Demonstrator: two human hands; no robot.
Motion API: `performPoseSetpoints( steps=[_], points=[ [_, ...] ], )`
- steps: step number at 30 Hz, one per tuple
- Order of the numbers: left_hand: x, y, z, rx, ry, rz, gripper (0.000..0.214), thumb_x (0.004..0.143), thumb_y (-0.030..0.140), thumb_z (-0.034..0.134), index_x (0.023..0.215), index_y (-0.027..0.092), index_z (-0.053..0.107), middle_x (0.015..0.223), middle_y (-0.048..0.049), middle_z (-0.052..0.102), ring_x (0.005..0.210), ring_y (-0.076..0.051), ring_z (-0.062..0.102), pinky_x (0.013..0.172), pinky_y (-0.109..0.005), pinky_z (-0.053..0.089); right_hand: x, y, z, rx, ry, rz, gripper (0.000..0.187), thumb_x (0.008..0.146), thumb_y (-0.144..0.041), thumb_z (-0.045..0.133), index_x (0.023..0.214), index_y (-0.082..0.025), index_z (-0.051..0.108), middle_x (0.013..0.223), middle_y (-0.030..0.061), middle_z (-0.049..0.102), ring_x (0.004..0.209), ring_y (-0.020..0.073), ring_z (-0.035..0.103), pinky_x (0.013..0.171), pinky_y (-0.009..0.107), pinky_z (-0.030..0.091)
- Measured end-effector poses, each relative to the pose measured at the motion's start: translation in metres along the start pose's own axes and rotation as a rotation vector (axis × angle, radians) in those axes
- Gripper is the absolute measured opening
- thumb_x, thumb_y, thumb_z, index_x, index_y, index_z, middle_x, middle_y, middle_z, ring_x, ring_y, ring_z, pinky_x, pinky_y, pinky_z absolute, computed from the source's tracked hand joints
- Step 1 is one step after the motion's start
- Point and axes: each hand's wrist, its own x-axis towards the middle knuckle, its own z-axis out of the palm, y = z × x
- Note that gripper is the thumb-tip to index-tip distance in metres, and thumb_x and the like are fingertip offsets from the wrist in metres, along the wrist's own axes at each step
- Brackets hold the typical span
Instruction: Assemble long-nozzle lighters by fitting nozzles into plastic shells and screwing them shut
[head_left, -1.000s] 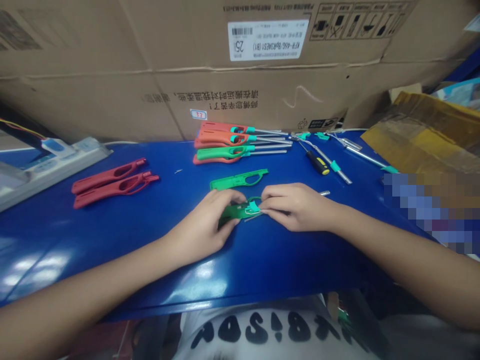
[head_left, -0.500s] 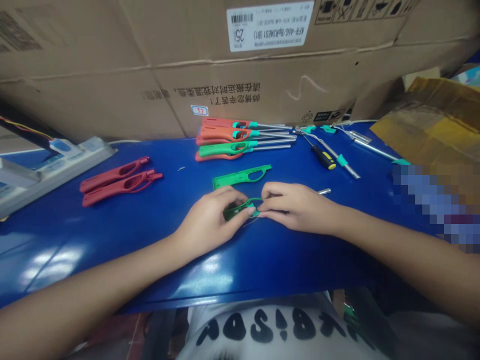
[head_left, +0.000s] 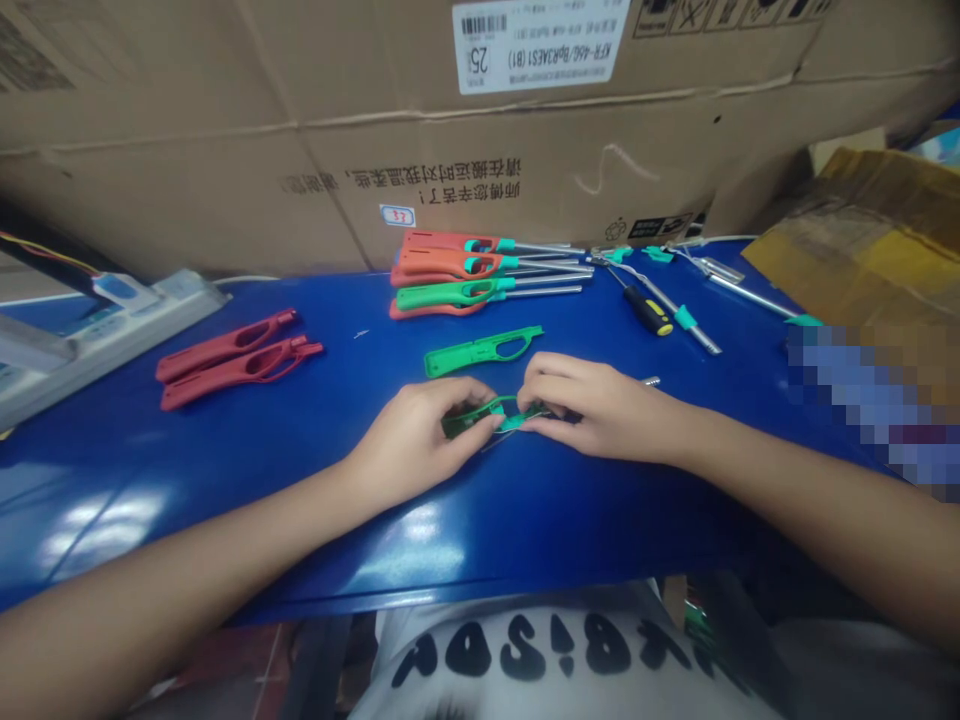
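Both hands are at a green lighter half-shell (head_left: pixel 510 400) low over the blue table. My left hand (head_left: pixel 431 430) is closed round its handle end, thumb at the teal trigger piece. My right hand (head_left: pixel 589 405) pinches its nozzle end, where a metal tube (head_left: pixel 651 382) sticks out beyond the knuckles. Thin wire shows below the fingers; the inside of the shell is mostly hidden. Just beyond my hands lies another green half-shell (head_left: pixel 484 350), its hollow side up. Farther back, assembled orange lighters (head_left: pixel 442 265) and a green lighter (head_left: pixel 446 297) lie stacked with their metal tubes pointing right.
Two red lighter shells (head_left: pixel 240 365) lie at left, near a white power strip (head_left: pixel 142 335). At the back right are a black-and-yellow screwdriver (head_left: pixel 647 310) and loose metal tubes with wires (head_left: pixel 694 325). A large cardboard box (head_left: pixel 337 190) stands behind the blue table (head_left: pixel 300 540).
The fingers of my right hand have lifted and spread slightly along the nozzle end, so more of the green shell shows between my hands. My left hand keeps its hold.
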Motion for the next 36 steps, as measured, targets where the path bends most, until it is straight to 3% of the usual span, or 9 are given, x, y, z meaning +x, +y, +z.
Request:
performPoseSetpoints(
  steps=[8, 14, 22, 29, 36],
  points=[
    [0.000, -0.002, -0.002, 0.089, 0.051, 0.068, 0.016, 0.097, 0.031, 0.061, 0.100, 0.019, 0.070, 0.095, -0.0020, 0.074, 0.083, -0.016, 0.068, 0.075, -0.026, 0.049, 0.000, 0.000, -0.007, 0.013, -0.021, 0.029, 0.012, 0.091, -0.019, 0.066, 0.103, -0.019, 0.061, 0.103, 0.0048, 0.058, 0.090, 0.0147, 0.059, 0.078, 0.025, 0.047],
    [0.002, -0.007, 0.001, 0.212, 0.072, 0.099, 0.025, 0.099, 0.037, 0.057, 0.110, 0.019, 0.071, 0.100, -0.0063, 0.070, 0.089, -0.020, 0.067, 0.083, -0.033, 0.053, 0.000, 0.003, -0.010, -0.096, -0.016, 0.132, 0.006, 0.096, -0.022, 0.059, 0.093, -0.019, 0.063, 0.092, 0.0035, 0.062, 0.078, 0.0149, 0.058, 0.071, 0.027, 0.045],
    [0.006, -0.013, 0.006, 0.216, 0.112, 0.122, 0.030, 0.100, 0.034, 0.055, 0.117, 0.017, 0.073, 0.101, -0.0089, 0.066, 0.092, -0.022, 0.066, 0.086, -0.037, 0.055, -0.001, 0.000, -0.008, -0.125, -0.038, 0.103, 0.013, 0.097, -0.022, 0.053, 0.101, -0.019, 0.064, 0.100, 0.0067, 0.062, 0.082, 0.0162, 0.060, 0.074, 0.028, 0.047],
    [0.000, -0.004, -0.009, 0.177, 0.090, 0.087, 0.028, 0.096, 0.030, 0.060, 0.119, 0.019, 0.071, 0.108, -0.0078, 0.072, 0.100, -0.023, 0.067, 0.089, -0.037, 0.054, -0.001, -0.002, -0.010, -0.226, 0.037, -0.002, 0.014, 0.097, -0.025, 0.055, 0.104, -0.021, 0.067, 0.104, 0.0051, 0.064, 0.078, 0.0135, 0.060, 0.068, 0.026, 0.045],
    [0.002, -0.004, -0.016, 0.101, 0.008, 0.047, 0.025, 0.089, 0.026, 0.066, 0.112, 0.021, 0.072, 0.104, -0.0040, 0.075, 0.089, -0.019, 0.068, 0.081, -0.032, 0.055, 0.000, 0.000, -0.005, -0.309, -0.057, -0.058, 0.017, 0.097, -0.024, 0.055, 0.108, -0.024, 0.069, 0.111, 0.0047, 0.065, 0.087, 0.0156, 0.064, 0.069, 0.026, 0.045]
  ],
)
